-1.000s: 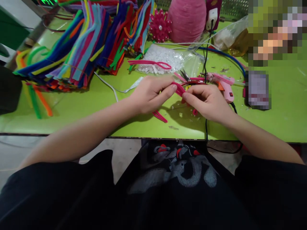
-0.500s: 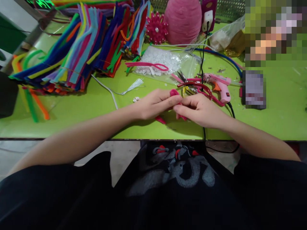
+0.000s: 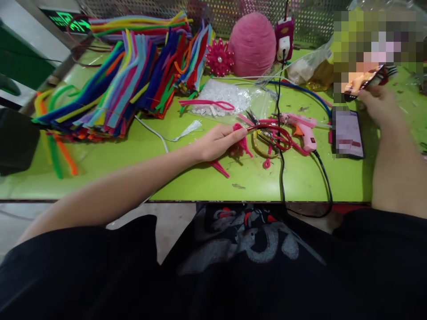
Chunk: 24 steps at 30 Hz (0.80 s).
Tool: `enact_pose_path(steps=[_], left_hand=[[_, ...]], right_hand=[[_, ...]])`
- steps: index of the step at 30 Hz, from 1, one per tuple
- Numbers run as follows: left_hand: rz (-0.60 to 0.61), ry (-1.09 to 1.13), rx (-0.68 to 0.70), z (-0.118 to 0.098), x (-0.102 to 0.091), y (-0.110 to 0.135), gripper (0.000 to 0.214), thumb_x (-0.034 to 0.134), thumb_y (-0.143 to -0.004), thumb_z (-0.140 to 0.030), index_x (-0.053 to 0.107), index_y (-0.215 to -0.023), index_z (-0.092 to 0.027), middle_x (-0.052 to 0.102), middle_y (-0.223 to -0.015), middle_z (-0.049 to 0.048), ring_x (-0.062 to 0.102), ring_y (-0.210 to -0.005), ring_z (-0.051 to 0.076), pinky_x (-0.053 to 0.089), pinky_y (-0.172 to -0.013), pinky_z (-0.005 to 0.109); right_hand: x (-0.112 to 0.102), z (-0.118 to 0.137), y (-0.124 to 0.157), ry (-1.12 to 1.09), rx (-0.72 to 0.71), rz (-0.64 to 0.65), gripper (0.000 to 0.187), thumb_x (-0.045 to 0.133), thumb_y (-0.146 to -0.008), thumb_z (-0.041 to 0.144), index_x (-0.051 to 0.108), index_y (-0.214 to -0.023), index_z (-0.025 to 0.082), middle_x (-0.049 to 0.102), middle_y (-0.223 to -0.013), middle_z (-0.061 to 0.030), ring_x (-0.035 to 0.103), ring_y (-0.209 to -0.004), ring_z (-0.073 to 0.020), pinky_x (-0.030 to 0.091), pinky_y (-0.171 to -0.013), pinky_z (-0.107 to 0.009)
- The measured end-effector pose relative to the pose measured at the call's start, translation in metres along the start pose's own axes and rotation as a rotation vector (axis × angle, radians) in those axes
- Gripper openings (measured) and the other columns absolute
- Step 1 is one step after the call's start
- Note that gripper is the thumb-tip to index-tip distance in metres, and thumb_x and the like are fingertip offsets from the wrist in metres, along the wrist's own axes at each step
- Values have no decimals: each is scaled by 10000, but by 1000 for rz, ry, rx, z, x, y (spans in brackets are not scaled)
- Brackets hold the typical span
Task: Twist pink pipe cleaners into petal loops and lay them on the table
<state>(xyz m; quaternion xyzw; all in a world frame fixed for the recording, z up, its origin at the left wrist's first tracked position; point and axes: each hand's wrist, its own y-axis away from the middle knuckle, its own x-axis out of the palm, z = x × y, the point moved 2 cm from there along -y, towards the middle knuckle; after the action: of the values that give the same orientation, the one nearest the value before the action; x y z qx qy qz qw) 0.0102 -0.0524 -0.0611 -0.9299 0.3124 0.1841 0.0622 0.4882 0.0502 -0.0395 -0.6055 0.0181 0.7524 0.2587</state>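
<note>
A craft workspace spreads over a green counter (image 3: 187,189), where banded bundles of fuzzy stems (image 3: 116,89) in many colours share space with a pink glue gun (image 3: 309,138), scissors (image 3: 252,118) and a clear bag of whitish beads (image 3: 218,95). A pink strip (image 3: 244,143) pinched in the left hand (image 3: 218,141) and a pearl-centred pink flower (image 3: 219,58) mark it as a place of handwork. Behind runs a perforated metal panel (image 3: 213,8); a green sign (image 3: 74,21) glows at upper left. Whether a home or shop houses it cannot be told
</note>
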Motion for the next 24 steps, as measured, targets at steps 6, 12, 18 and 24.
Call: enact_pose_path(steps=[6,12,18,24], left_hand=[[91,-247,176,0,-2,3,395,656,-1077,-525,739,-885,-189,744,-748,13,586,-656,128,418,-652,258],[117,-150,181,2,-13,7,247,815,-964,-422,781,-912,-183,801,-808,22,653,-707,125,465,-663,242],[152,-335,189,-4,-31,17,169,820,-977,-361,798,-932,-200,825,-832,15,688,-712,127,455,-667,236],[12,-510,154,-5,-29,15,266,716,-1079,-343,855,-1263,-210,893,-973,45,747,-770,153,482,-740,257]], right_hand=[[1,13,7,-229,158,70,309,760,-1120,235,869,-1353,63,853,-1129,-234,477,-586,-70,405,-673,-351],[10,20,-6,-312,215,-54,507,752,-944,-68,516,-645,266,646,-680,-15,422,-554,-74,397,-681,-383],[11,19,-3,-344,269,-84,338,664,-1038,-31,675,-781,189,818,-836,-160,427,-450,-54,413,-610,-372],[-13,32,-2,-245,280,-190,426,599,-1080,-43,731,-1458,-187,797,-1251,-453,546,-586,-38,423,-638,-355]])
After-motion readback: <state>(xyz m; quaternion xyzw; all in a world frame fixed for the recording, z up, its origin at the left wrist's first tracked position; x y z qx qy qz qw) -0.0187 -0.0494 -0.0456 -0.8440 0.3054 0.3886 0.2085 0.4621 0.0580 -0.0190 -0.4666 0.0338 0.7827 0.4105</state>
